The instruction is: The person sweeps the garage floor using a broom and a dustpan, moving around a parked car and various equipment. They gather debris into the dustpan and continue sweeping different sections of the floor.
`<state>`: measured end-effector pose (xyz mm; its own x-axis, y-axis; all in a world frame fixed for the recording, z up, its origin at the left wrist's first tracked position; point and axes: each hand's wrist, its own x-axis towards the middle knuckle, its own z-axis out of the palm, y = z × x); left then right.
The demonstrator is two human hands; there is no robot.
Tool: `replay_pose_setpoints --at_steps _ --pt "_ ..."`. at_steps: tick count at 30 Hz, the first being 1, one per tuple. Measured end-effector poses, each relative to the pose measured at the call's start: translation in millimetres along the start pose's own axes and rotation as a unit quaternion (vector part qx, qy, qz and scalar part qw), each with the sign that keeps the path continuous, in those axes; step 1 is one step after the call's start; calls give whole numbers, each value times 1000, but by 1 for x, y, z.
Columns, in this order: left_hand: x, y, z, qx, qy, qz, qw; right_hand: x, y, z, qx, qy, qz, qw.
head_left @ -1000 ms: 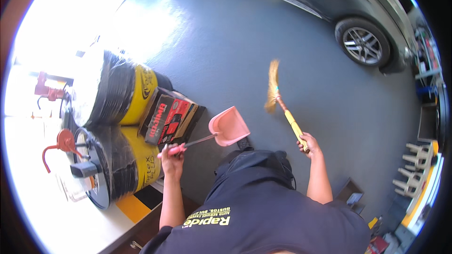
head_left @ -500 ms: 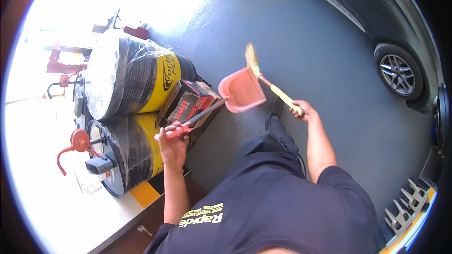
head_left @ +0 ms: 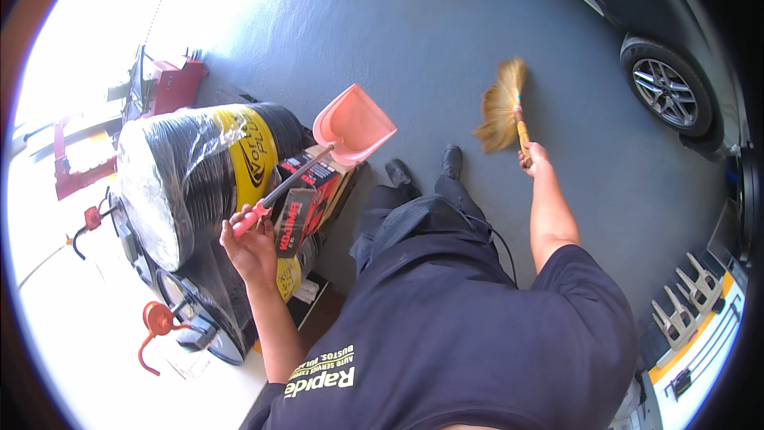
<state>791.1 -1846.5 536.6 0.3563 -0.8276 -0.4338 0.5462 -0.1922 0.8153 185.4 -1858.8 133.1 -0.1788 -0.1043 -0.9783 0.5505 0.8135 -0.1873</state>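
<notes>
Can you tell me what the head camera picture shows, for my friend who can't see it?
A person looks down at a grey floor, holding a pink dustpan by its long red handle in the left hand and a small straw broom in the right hand. Black-wrapped drums stand to the left, and a car wheel shows at the upper right.

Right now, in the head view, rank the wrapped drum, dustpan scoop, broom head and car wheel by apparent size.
1. Wrapped drum.
2. Car wheel and dustpan scoop: alike, and the wheel lies farther off, so unranked.
3. Broom head.
</notes>
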Motion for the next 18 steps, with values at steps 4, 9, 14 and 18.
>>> replay_pose_setpoints --at_steps 4,9,14,18 --pt "54 9 1 -23 -9 0 1000 -37 -21 21 -4 13 -36 999" --pt "138 42 -13 -60 -26 8 998 -130 -4 104 -14 -50 -80 995" --pt "206 84 -25 -90 -75 19 993 -191 19 214 -56 -220 -38 973" --pt "237 114 -23 -92 -112 9 989 -171 24 313 -41 -362 74 928"
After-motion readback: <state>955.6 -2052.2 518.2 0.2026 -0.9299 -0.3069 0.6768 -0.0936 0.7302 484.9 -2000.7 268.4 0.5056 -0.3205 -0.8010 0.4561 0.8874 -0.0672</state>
